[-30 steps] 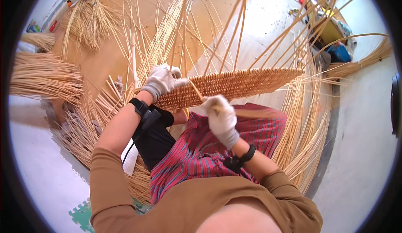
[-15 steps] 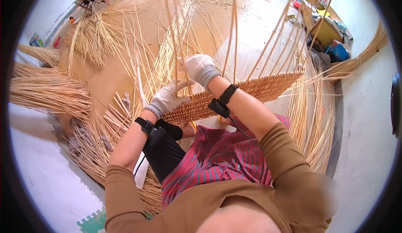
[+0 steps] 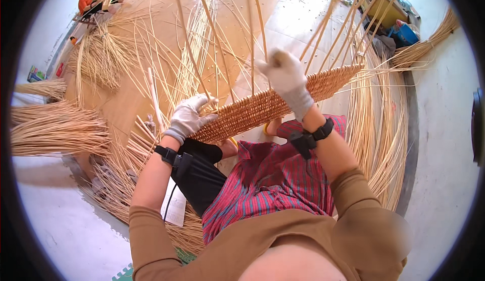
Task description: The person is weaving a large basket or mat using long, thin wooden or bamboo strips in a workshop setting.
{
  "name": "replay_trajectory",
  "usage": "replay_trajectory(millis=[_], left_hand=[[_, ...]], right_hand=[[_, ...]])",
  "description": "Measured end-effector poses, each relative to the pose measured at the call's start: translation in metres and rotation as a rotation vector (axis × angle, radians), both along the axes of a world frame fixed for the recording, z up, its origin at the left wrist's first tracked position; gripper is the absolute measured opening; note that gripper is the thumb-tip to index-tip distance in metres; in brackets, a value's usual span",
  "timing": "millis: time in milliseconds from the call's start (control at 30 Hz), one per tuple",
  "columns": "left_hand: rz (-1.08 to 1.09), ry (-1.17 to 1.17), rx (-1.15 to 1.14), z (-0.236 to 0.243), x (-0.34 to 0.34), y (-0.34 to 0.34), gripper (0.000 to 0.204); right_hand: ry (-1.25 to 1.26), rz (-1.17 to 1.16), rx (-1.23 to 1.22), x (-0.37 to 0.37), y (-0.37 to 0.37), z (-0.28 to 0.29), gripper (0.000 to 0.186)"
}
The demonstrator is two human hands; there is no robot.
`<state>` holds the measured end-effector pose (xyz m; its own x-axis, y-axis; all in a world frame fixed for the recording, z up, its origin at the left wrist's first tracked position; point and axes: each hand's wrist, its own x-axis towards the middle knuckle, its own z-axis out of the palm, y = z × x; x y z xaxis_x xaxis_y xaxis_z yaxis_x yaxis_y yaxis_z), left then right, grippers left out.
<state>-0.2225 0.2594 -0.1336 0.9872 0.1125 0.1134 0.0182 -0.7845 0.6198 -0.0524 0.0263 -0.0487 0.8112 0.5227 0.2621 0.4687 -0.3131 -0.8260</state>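
Observation:
A woven wicker panel (image 3: pixel 252 113) slants across in front of me, rising toward the right. Long upright willow rods (image 3: pixel 251 38) stand out of its top edge in pairs. My left hand (image 3: pixel 188 116), in a pale work glove, is closed on the panel's left end, with the thumb on the near face. My right hand (image 3: pixel 287 74), gloved too, is curled up above the top edge right of the panel's middle, close to a rod. What lies inside its fingers is hidden.
Bundles of willow rods lie at the left (image 3: pixel 60 129), far left (image 3: pixel 103 59) and along the right wall (image 3: pixel 381 134). A person in orange (image 3: pixel 90 1) sits far left. At the far right are a blue container (image 3: pixel 404 34) and clutter.
My right hand has moved away from beside the left hand, rightward along the panel. My left hand has stayed at the left end. The view has shifted, showing more of the seated person.

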Motion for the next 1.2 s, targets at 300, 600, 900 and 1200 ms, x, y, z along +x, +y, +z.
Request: replay_trajectory(millis=[300, 600, 900, 1200], left_hand=[[-0.071, -0.210, 0.254, 0.006, 0.008, -0.009, 0.039], [0.087, 0.157, 0.002, 0.002, 0.039, -0.031, 0.050], [0.234, 0.310, 0.182, 0.005, 0.043, -0.039, 0.065], [0.114, -0.071, 0.032, 0.001, 0.027, -0.038, 0.061]], right_hand=[[0.104, -0.179, 0.251, -0.001, -0.058, -0.176, 0.020], [0.346, -0.107, 0.344, 0.000, -0.050, -0.155, 0.018], [0.029, 0.117, 0.001, -0.068, -0.061, -0.048, 0.019], [-0.659, 0.103, -0.569, 0.027, 0.076, -0.045, 0.032]])
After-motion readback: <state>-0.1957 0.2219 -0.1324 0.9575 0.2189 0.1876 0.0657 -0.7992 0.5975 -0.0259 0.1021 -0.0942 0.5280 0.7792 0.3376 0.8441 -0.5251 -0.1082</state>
